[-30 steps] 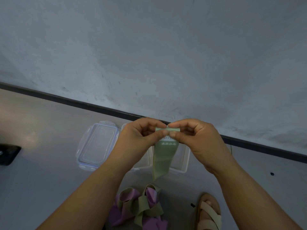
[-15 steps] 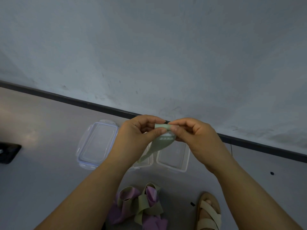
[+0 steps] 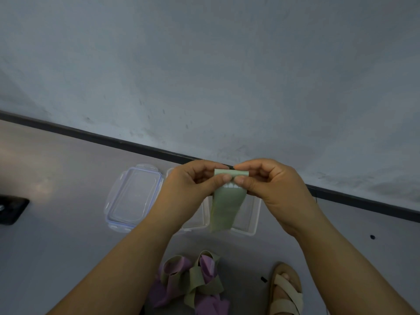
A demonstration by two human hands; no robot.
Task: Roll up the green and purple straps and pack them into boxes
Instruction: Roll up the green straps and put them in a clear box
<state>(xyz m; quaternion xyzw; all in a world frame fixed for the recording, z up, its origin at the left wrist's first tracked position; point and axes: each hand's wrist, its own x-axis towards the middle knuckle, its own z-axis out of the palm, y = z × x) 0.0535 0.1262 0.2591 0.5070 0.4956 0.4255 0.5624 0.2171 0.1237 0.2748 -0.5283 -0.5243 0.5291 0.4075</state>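
A green strap (image 3: pixel 226 205) hangs in the air in front of me, its top end rolled into a small tube. My left hand (image 3: pixel 188 189) pinches the left end of the roll and my right hand (image 3: pixel 272 185) pinches the right end, thumbs nearly touching. Below the strap stand two clear plastic boxes, one (image 3: pixel 252 214) on the right and one (image 3: pixel 197 221) largely hidden behind my left wrist. A heap of green and purple straps (image 3: pixel 193 283) lies on the floor near me.
A clear lid with a bluish rim (image 3: pixel 134 196) lies left of the boxes. A dark object (image 3: pixel 11 209) sits at the left edge. A sandalled foot (image 3: pixel 285 292) is at bottom right. A black baseboard (image 3: pixel 113 138) lines the grey wall behind.
The loose tail of the green strap swung left half a second ago and now hangs straight down again. The rolled end looks slightly thicker between my fingers.
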